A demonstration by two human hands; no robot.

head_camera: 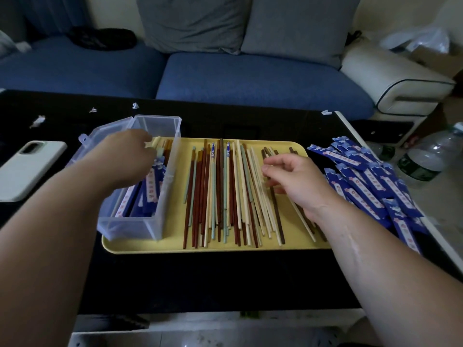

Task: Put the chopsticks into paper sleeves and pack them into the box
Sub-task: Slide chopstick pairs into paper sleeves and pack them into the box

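Left fingers (149, 149) in the box (172, 171), right fingers (268, 169) touching chopsticks (220, 191).

Clear plastic box (160, 196), matt yellow tray (175, 244), glossy black table (213, 279).

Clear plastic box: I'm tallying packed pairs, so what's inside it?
Blue paper sleeves lie lengthwise inside the box, with chopstick tips poking out at the far end. The left hand reaches in and covers some, so their number cannot be told.
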